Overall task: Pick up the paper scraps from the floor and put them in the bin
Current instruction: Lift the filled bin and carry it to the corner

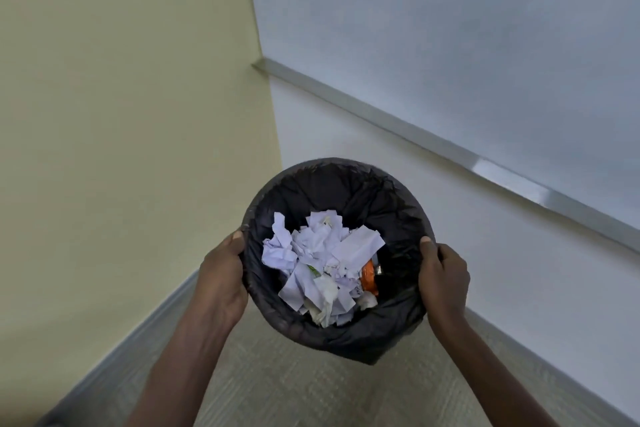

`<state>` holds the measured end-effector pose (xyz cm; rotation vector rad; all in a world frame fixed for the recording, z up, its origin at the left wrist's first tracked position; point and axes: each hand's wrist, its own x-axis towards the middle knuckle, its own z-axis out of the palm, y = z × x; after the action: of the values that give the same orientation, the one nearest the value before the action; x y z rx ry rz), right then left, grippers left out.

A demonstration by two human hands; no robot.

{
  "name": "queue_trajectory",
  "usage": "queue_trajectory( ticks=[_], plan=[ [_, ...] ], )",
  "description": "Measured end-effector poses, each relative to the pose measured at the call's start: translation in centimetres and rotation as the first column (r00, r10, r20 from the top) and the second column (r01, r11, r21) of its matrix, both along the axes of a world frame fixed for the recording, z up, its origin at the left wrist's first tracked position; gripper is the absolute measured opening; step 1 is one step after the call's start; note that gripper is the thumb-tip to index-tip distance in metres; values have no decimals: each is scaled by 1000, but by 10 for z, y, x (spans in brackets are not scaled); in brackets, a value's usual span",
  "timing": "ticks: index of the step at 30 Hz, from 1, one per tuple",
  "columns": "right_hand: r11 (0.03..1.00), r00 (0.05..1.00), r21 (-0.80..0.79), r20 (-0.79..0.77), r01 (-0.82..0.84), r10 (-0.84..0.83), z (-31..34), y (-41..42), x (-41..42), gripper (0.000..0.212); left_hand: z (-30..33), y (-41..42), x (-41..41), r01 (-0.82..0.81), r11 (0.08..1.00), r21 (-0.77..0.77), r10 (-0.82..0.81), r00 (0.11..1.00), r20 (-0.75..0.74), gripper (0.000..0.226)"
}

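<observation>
Black-lined bin (pixel 337 184) gripped at opposite rim sides by left hand (pixel 221 276) and right hand (pixel 445 279). Between the hands, inside: crumpled paper scraps (pixel 322 263), one orange item (pixel 368 276).

A pale yellow-green painted wall (pixel 121 114) filled the left half of the view and met a white wall (pixel 381 184) at a vertical corner. A large whiteboard with a silver metal frame (pixel 450 28) was mounted on the white wall, its lower rail (pixel 398 125) running diagonally across the view. A grey skirting board (pixel 138 333) lined the base of the yellow-green wall. Beige woven carpet (pixel 311 385) covered the floor below.
</observation>
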<state>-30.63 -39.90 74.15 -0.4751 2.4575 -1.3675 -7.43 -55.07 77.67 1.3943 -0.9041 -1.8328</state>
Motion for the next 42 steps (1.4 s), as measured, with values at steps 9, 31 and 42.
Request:
queue_trajectory(
  ticks=[9,31,42],
  plan=[
    [956,949,54,153,-288,277,107,-20,34,26,99,-5,63,-128,987,99,140,982,-129,32],
    [791,800,125,124,-599,587,114,-243,-35,16,84,-169,42,-212,977,21,212,977,-7,31],
    [590,708,440,170,-677,686,20,-359,-83,19,-2,-272,26,30,988,153,-44,996,83,54]
  ],
)
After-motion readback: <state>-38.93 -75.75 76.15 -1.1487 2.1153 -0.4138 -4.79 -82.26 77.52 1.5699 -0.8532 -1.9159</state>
